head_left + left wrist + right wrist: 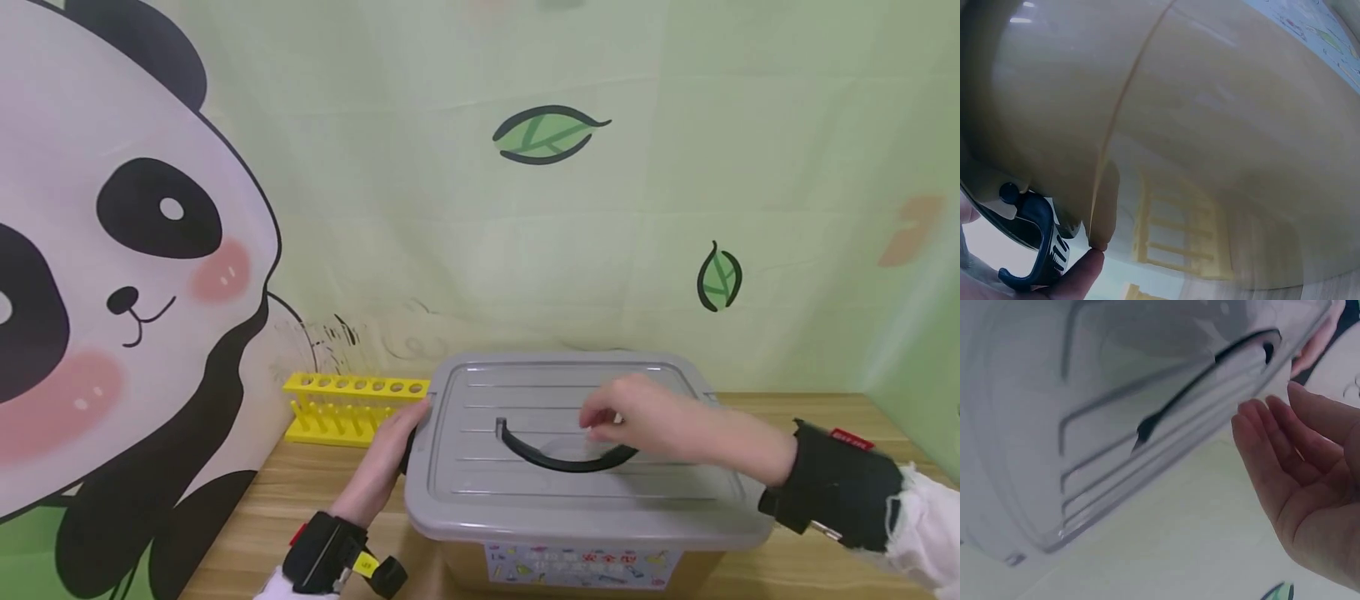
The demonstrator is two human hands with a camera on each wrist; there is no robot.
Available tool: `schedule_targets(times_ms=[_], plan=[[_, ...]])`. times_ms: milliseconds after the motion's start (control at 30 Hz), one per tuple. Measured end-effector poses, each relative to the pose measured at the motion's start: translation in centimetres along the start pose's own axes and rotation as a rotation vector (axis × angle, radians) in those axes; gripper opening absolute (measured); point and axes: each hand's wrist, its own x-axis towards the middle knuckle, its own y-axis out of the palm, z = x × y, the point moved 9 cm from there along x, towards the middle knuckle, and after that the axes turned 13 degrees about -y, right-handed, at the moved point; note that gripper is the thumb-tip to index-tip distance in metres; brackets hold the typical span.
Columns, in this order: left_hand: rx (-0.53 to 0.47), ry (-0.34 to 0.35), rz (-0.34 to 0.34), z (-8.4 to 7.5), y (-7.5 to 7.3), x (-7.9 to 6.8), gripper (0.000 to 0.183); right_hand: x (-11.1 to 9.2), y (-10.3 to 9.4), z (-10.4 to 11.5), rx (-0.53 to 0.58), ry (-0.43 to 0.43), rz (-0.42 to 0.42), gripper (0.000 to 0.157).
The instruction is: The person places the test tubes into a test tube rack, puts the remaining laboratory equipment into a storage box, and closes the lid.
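A storage box with a grey lid (480, 492) and a black carrying handle (558, 462) stands on the wooden table. My left hand (393, 437) rests against the box's left side, at the lid's edge. In the left wrist view, a black latch (1040, 228) juts out beside that hand, and a fingertip touches the box's smooth side wall (1210, 137). Above the lid hovers my right hand (645, 412), its fingers loosely bent and holding nothing. The right wrist view shows this hand (1310, 487) apart from the handle (1204, 378).
A yellow test tube rack (337, 435) stands behind and left of the box. A printed label (585, 567) covers part of the box's front. Behind everything hangs a green cloth backdrop (420, 208) with a panda and leaves. Wooden table surface (817, 425) shows at the right.
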Motion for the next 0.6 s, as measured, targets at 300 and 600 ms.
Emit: schedule_targets(times_ms=[300,600], plan=[[-0.013,-0.044,-0.003,0.3,-0.1,-0.3,0.062,-6.0,-4.4,-5.1,-0.030,0.270,-0.209,0.026],[0.004,-0.090,-0.028,0.5,-0.2,-0.6,0.063,-12.5,-3.1,-10.3,-0.016,0.508,-0.228,0.068]])
